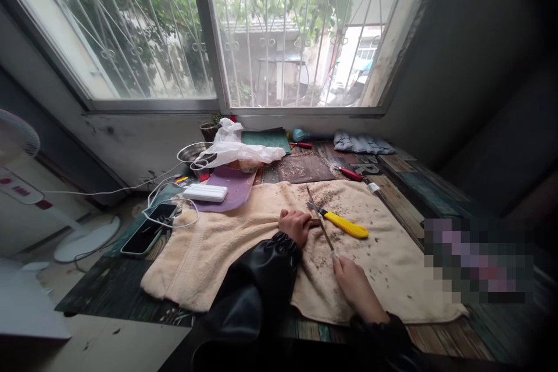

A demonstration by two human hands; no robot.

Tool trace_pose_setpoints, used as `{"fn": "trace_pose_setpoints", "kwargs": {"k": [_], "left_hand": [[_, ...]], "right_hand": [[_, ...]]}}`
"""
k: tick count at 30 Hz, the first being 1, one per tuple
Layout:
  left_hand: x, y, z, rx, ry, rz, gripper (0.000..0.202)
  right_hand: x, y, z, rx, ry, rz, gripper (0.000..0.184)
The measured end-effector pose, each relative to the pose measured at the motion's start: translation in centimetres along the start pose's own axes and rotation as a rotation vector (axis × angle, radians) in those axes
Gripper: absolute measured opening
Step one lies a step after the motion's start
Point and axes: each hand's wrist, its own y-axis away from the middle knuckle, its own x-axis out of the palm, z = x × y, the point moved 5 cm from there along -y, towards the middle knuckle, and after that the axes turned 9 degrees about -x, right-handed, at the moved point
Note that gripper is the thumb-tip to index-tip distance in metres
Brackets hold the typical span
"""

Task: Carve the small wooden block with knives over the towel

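My right hand [355,286] is closed around the handle end of a long thin file [326,234], which slants away from me to the upper left. My left hand [296,225] presses on the towel, closed on a small brown piece of wood [314,222] whose end sticks out by the fingertips. The file lies across that end. Just right of it, a yellow utility knife [346,225] rests with its blade end near the file. Under both hands spreads a beige towel [401,279], strewn with brown shavings.
A white power bank [204,193] with a cable and a black phone [148,231] lie left. Behind the towel are a purple cloth [229,183], a white plastic bag [231,148], a metal bowl [188,153], a brown mat [305,168] and a red-handled tool [351,174].
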Motion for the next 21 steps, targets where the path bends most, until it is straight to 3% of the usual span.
{"fn": "trace_pose_setpoints", "kwargs": {"k": [7,16,21], "left_hand": [[0.1,0.0,0.2,-0.014,-0.008,0.001,0.016],[0.4,0.0,0.4,0.007,0.056,0.04,0.017],[0.2,-0.2,0.4,0.008,0.099,0.022,0.015]], "right_hand": [[-0.9,-3.9,1.7,0.018,0.034,-0.021,0.037],[0.3,-0.2,0.2,0.008,-0.039,-0.036,0.034],[0.1,0.3,-0.1,0.014,-0.068,-0.018,0.036]]}}
